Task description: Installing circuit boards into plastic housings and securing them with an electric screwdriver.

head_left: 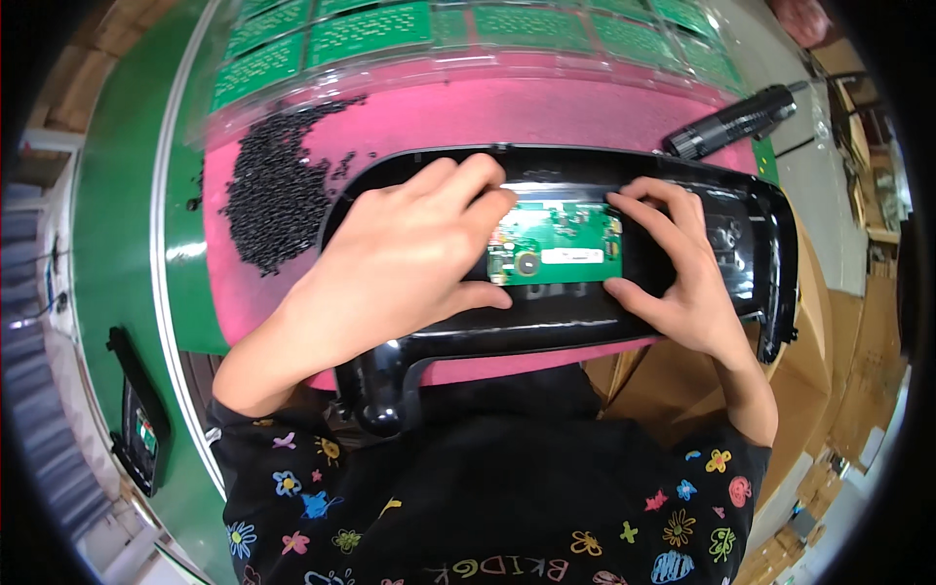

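Over the middle of a black plastic housing, 2 hands hold a green circuit board by its ends. The left hand grips the left end, its index finger near the upper corner and its thumb near the lower; the right hand spans the right end in the same way, fingertips at the top edge and thumb at the bottom. Whether the board touches the housing floor, I cannot tell. The housing lies open side up on a pink mat, covering part of a green desk. Beyond it, a clear plastic tray contains rows of green boards. Left of the housing, a heap of small black pieces lies loose on the mat; at the far right rests a black cylindrical tool. Well to the left, another black housing contains 1 small green board.
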